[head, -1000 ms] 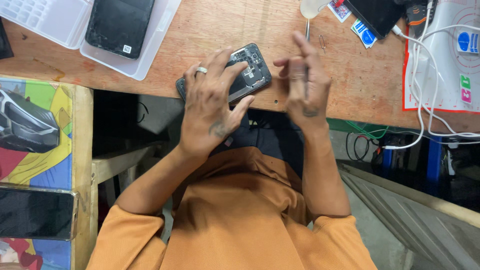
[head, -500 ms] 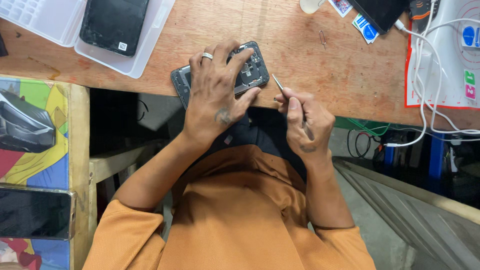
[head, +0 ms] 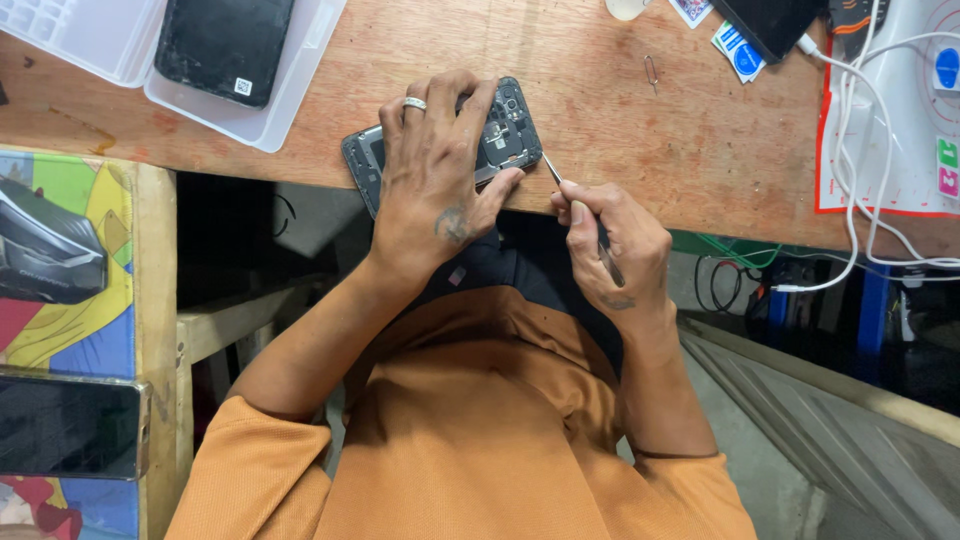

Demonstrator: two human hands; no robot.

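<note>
A dark phone [head: 510, 125] with its back cover off lies at the near edge of the wooden table [head: 600, 120], its inner parts showing. My left hand [head: 435, 175], a ring on one finger, lies flat over it and presses it down. My right hand [head: 605, 245] grips thin metal tweezers [head: 553, 170]. Their tip touches the phone's right lower corner. My orange sleeves and shirt fill the lower part of the view.
A clear plastic tray [head: 255, 115] with a black phone [head: 225, 45] in it sits at the back left. A white mat [head: 900, 110] with white cables [head: 860, 180] lies at the right. A small pin [head: 652, 70] rests on the table. A colourful side surface [head: 70, 250] is at the left.
My right hand came down from over the table to its near edge and now holds the tweezers against the phone's corner. My left hand stayed on the phone.
</note>
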